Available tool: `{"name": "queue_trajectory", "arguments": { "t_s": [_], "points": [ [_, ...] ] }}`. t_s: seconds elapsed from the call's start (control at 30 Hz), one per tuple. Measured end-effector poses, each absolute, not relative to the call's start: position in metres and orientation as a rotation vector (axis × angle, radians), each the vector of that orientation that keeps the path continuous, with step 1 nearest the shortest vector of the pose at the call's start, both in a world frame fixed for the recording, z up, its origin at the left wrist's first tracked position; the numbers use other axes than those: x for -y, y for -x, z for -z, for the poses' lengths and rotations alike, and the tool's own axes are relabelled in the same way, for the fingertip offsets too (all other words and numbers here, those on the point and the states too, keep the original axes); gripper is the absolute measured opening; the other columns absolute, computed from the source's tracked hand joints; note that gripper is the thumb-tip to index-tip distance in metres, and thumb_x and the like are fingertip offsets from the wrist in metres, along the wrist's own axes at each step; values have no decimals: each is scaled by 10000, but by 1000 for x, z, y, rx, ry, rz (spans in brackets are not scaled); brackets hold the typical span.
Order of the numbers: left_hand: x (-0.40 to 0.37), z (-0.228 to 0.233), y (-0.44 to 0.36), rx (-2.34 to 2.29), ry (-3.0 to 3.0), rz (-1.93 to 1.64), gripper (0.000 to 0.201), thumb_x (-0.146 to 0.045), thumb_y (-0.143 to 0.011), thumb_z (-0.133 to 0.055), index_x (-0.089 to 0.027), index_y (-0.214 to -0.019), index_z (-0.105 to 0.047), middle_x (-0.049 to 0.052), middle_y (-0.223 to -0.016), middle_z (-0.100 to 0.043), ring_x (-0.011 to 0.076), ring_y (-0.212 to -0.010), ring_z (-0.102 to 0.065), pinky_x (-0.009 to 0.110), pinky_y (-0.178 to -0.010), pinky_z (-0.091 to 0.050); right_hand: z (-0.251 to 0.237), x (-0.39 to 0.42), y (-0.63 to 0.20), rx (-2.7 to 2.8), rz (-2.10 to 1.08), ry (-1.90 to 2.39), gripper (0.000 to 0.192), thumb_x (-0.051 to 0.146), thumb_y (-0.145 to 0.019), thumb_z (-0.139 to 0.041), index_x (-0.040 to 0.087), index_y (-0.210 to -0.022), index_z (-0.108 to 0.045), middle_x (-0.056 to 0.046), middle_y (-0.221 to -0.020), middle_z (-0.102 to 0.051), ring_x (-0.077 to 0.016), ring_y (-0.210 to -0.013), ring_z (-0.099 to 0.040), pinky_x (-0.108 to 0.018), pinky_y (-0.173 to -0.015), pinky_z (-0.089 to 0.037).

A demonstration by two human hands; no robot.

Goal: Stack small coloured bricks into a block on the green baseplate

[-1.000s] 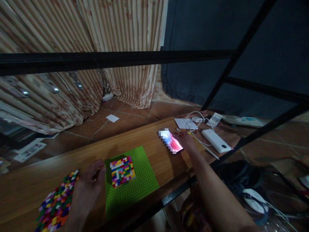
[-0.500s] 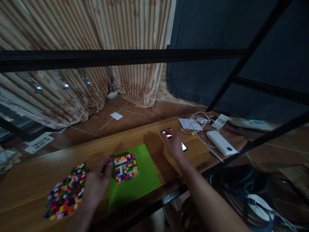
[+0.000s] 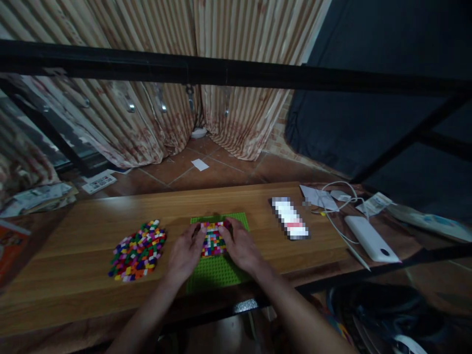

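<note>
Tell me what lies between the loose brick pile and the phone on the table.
In the head view, the green baseplate with the multicoloured brick block, flanked by the left hand and right hand.

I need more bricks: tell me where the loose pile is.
In the head view, the loose pile of coloured bricks lies on the wooden table, left of the green baseplate and just beyond the left hand.

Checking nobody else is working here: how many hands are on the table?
2. The left hand and right hand flank the multicoloured brick block on the green baseplate; no others visible.
</note>
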State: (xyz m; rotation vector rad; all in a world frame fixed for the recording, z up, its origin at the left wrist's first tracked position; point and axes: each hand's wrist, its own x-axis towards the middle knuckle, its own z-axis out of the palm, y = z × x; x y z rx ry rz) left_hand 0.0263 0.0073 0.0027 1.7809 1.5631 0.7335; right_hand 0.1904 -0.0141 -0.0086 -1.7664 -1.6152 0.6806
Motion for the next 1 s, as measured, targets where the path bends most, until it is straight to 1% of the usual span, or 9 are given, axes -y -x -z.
{"name": "queue_trajectory", "arguments": {
  "t_s": [0.17, 0.27, 0.4, 0.47, 0.53, 0.63, 0.7, 0.87, 1.0],
  "points": [
    [1, 11, -43, -1570, -1660, -852, 510, -520, -918, -363, -163, -1188, -609, 139, -1155, -695, 265, -1092, -650, 397, -935, -502, 14, 16, -177, 1629, -561, 1804, 523, 494, -950, -379, 154, -1332, -489, -161, -1188, -604, -261, -1053, -625, -386, -910, -479],
    [3, 24, -55, -1575, -1538, -972, 541, -493, -928, -363, -119, -1271, -552, 179, -1329, -588, 271, -1271, -528, 430, -1060, -415, 17, 18, -171, 1637, -491, 1798, 496, 476, -956, -369, 182, -1341, -479, -145, -1162, -603, -247, -993, -642, -374, -877, -488],
    [2, 30, -60, -1553, -1361, -1066, 515, -480, -938, -360, -143, -1267, -568, 147, -1372, -562, 251, -1313, -488, 418, -1112, -367, 19, 18, -170, 1641, -491, 1815, 515, 488, -953, -373, 173, -1350, -464, -149, -1154, -604, -250, -983, -639, -380, -863, -490],
    [0, 29, -59, -1535, -1292, -1098, 480, -474, -935, -368, -160, -1202, -615, 125, -1324, -605, 245, -1277, -525, 394, -1097, -391, 19, 17, -171, 1650, -516, 1828, 534, 495, -949, -375, 160, -1357, -457, -159, -1175, -601, -263, -1011, -631, -395, -874, -487],
    [-2, 27, -57, -1501, -1221, -1129, 442, -465, -923, -393, -161, -1106, -657, 116, -1218, -669, 243, -1181, -597, 367, -1038, -447, 20, 16, -172, 1659, -539, 1824, 548, 492, -949, -373, 141, -1361, -454, -173, -1207, -594, -277, -1068, -614, -407, -907, -474],
    [-5, 26, -55, -1418, -1081, -1164, 404, -475, -892, -444, -157, -987, -675, 96, -1021, -727, 228, -957, -681, 328, -861, -536, 22, 14, -176, 1658, -561, 1783, 544, 488, -946, -375, 139, -1353, -468, -171, -1263, -584, -281, -1154, -579, -408, -966, -448],
    [-5, 26, -56, -1383, -1012, -1186, 379, -473, -868, -480, -158, -956, -672, 81, -961, -732, 213, -867, -689, 302, -773, -548, 23, 12, -178, 1640, -588, 1754, 534, 491, -941, -382, 149, -1337, -487, -158, -1289, -585, -273, -1167, -575, -406, -985, -441],
    [-5, 29, -57, -1393, -977, -1220, 329, -423, -840, -528, -154, -962, -674, 80, -994, -723, 196, -883, -675, 277, -785, -531, 25, 1, -183, 1525, -685, 1761, 444, 446, -953, -363, 185, -1246, -571, -110, -1163, -673, -242, -1067, -627, -396, -952, -463],
    [-4, 30, -58, -1404, -969, -1221, 322, -420, -843, -522, -157, -954, -671, 68, -937, -724, 183, -836, -668, 262, -749, -529, 28, -6, -183, 1455, -731, 1735, 397, 407, -956, -357, 199, -1152, -631, -85, -1111, -699, -215, -1028, -641, -354, -920, -475]
  ]
}}
